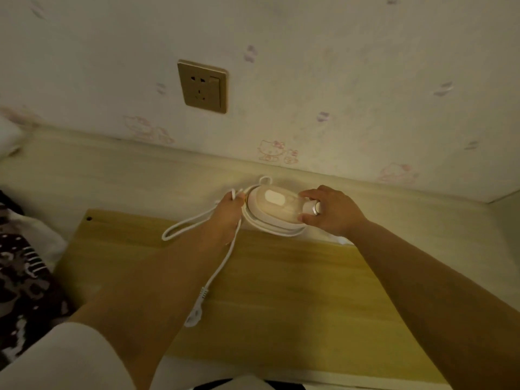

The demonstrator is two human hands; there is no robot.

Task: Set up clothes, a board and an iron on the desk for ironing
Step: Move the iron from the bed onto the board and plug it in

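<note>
A small white travel iron [274, 211] lies at the far edge of a light wooden board [281, 291] on the pale desk [126, 175]. My right hand [332, 211] grips the iron's handle end. My left hand [229, 209] holds loops of the iron's white cord [222, 266] just left of the iron. The cord trails toward me across the board and ends in a white plug [194, 316]. Dark patterned clothes [25, 274] lie at the left edge of the view.
A gold wall socket [203, 86] with a switch sits on the cartoon-cat wallpaper above the desk's back edge. A white object [8, 136] shows at the far left. My pale sleeve [64, 361] fills the lower left corner.
</note>
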